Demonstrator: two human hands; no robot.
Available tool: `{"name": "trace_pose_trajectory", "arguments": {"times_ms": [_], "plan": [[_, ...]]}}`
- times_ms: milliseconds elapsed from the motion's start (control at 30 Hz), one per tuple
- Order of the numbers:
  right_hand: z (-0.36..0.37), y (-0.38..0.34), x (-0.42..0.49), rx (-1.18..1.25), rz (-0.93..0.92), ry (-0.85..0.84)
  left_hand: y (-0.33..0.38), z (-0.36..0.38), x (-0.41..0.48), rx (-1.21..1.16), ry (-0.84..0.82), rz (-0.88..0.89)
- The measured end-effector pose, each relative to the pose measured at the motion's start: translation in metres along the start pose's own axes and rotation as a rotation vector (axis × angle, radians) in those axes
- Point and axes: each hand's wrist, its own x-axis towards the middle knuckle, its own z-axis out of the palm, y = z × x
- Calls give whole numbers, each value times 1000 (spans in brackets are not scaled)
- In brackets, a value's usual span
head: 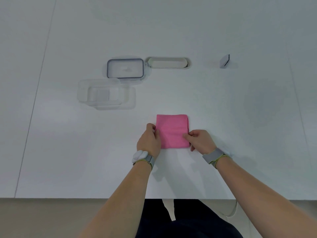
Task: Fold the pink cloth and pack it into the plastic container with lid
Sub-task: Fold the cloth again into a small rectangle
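Note:
The pink cloth (pixel 172 130) lies folded into a small rectangle on the white table (pixel 240 117), near the front middle. My left hand (pixel 150 140) pinches its left edge. At the cloth's lower right, my right hand (pixel 199 140) grips the fabric with thumb and fingers. The clear plastic container (pixel 101 93) stands open and empty to the far left of the cloth. Its lid (pixel 125 68), clear with a dark seal rim, lies flat just behind the container.
A white oblong tray (pixel 167 62) sits in a recess behind the cloth, right of the lid. A small grey-white device (pixel 224 61) stands at the far right. The table's front edge (pixel 85 198) runs close to my body.

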Motion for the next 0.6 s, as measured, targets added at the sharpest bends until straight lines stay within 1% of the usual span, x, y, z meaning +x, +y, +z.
{"name": "trace_pose_trajectory", "arguments": {"times_ms": [267,433,567,600], "plan": [[-1,-2,11,46,-29,7,0,-3,4,42,-7,44],[3,4,10,9,-46,22,2,-4,4,35,-2,5],[5,8,7,-52,-43,128,7,-9,0,4,-19,19],[4,9,5,-112,-61,170,8,-12,-2,-4,-4,49]]}}
